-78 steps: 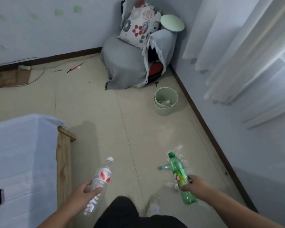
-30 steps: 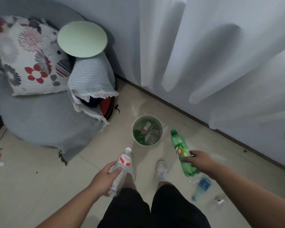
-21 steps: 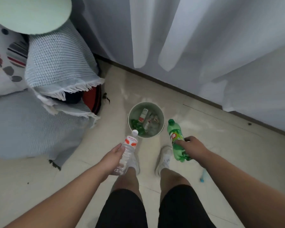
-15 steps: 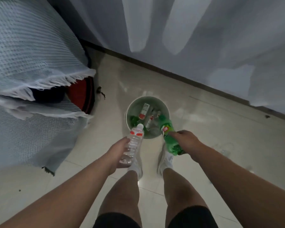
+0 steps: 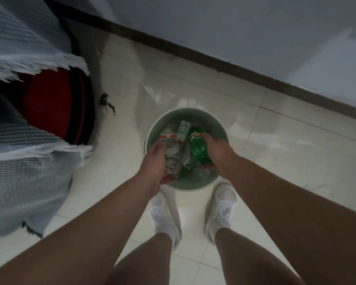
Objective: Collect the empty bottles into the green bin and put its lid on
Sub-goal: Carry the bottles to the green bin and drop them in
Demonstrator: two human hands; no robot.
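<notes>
Fingers of left hand [image 5: 155, 161] wrapping clear bottle [image 5: 171, 150], right hand [image 5: 215, 150] gripping green bottle [image 5: 198, 148], both inside green bin [image 5: 219, 128]

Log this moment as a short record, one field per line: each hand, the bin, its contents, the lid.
left hand: grips the clear bottle, cap end pointing into the bin
right hand: grips the green bottle, cap end pointing into the bin
green bin: upright on the floor, open, just in front of the person's feet
contents: other bottles lie inside
lid: not in view
stage: both bottles lowered into the opening, not yet released
</notes>
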